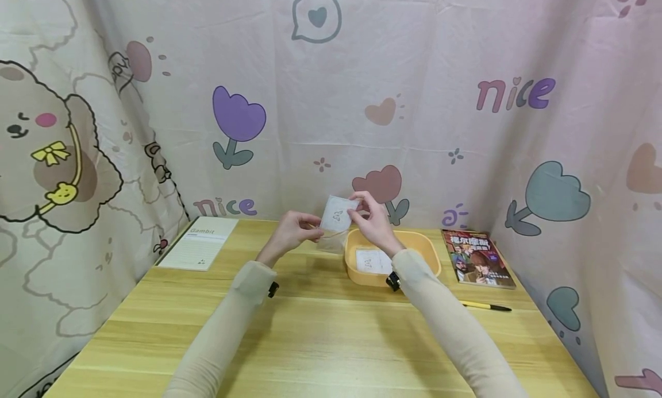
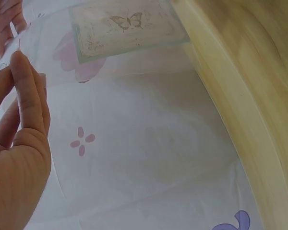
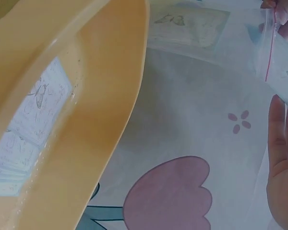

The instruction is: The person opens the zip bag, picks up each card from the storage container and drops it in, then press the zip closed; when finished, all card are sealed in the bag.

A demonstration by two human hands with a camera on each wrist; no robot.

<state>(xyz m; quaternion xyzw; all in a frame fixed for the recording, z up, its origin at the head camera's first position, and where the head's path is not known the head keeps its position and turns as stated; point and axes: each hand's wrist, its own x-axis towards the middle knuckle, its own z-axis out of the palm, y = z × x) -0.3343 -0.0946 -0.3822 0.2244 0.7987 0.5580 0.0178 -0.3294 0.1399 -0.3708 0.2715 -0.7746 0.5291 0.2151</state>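
Observation:
My left hand (image 1: 295,231) pinches the mouth of a clear zip bag (image 1: 331,244), which hangs down below the fingers. A red line along the bag's zip (image 3: 270,52) shows in the right wrist view. Inside the bag lies a butterfly card (image 2: 129,26), seen through the plastic in both wrist views. With thumb and fingers, my right hand (image 1: 374,221) holds another white card (image 1: 338,215) with a butterfly drawing by its right edge. This card stands upright, its lower edge right at the bag's mouth.
Beside the bag stands an orange plastic basin (image 1: 429,251) with several white butterfly cards (image 3: 38,103) in it. A colourful comic-style book (image 1: 478,259) and a yellow pen (image 1: 486,306) lie to its right. On the far left is a notebook (image 1: 199,243). A printed curtain (image 1: 320,88) surrounds the table.

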